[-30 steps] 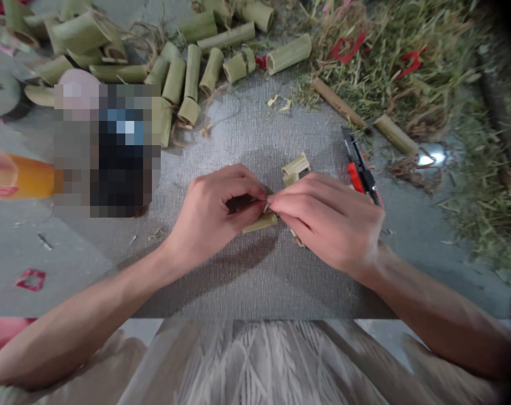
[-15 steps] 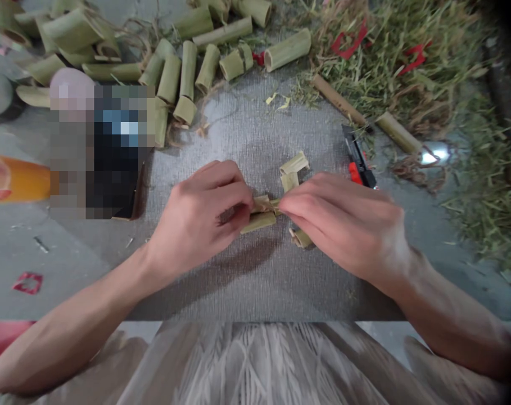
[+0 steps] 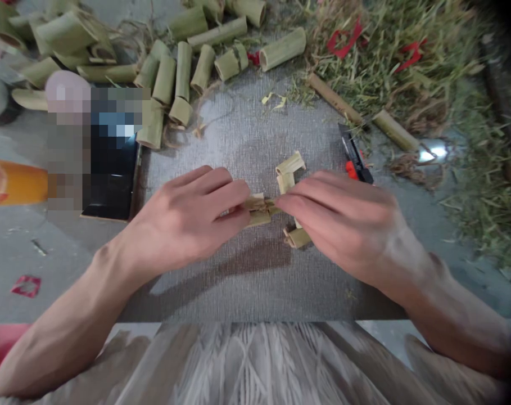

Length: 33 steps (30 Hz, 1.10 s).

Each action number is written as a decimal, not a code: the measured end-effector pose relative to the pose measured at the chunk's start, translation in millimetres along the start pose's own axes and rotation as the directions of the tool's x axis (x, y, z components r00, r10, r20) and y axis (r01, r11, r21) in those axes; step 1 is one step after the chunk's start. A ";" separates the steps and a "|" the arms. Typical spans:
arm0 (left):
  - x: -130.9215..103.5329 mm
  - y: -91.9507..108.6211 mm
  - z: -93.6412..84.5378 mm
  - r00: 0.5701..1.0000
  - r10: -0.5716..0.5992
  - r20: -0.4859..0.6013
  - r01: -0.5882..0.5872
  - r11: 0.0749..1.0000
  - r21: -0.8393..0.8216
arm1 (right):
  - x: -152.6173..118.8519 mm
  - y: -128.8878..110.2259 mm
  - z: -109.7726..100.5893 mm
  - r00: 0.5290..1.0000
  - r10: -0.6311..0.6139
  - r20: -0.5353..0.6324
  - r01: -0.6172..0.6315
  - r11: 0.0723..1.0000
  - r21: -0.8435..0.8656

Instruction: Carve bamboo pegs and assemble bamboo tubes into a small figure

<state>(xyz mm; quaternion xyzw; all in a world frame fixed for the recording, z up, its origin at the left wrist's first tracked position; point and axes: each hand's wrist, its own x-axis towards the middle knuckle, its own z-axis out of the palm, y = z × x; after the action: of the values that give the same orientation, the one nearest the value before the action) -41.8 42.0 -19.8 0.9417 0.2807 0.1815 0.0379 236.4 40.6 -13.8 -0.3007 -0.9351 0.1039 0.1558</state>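
Low over the mat, my left hand (image 3: 191,216) pinches the left end of a small split bamboo piece (image 3: 260,217) between thumb and fingers. My right hand (image 3: 348,225) has its fingertips closed at the piece's right end, on a thin bamboo strip (image 3: 274,207) that seems to run through it. The right fingers cover where the strip ends. Just beyond the right fingertips lies a bent, pale bamboo bit (image 3: 289,165). Another short bamboo piece (image 3: 298,238) rests below them, partly under that hand.
A utility knife (image 3: 355,154) lies beyond my right hand. Cut bamboo tubes (image 3: 166,79) line the back left. Shredded greenery (image 3: 390,67) with red scraps heaps at the right. A dark phone (image 3: 112,191) and an orange bottle (image 3: 17,183) are at the left.
My left hand has turned slightly, its thumb and fingers now closer together on the bamboo piece. The right hand keeps nearly the same place. The whole view has shifted a little.
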 end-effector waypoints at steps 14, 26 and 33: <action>-2.5 -1.6 -3.9 0.996 0.066 0.056 -0.071 0.993 0.093 | 0.0 4.2 4.6 1.000 -0.013 0.005 0.013 1.000 -0.006; -2.5 -0.8 5.1 0.998 -0.054 0.015 0.055 0.996 -0.073 | 3.8 3.5 9.4 0.999 -0.021 -0.025 0.020 0.999 -0.046; -1.4 0.9 9.4 0.996 -0.086 -0.001 0.086 0.995 -0.050 | 4.7 3.3 11.8 1.000 -0.016 0.008 0.016 0.998 -0.060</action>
<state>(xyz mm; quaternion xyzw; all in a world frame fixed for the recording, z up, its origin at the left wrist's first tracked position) -39.0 40.8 -28.9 0.9272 0.3164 0.1883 0.0687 230.4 44.8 -24.6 -0.2973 -0.9408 0.0757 0.1442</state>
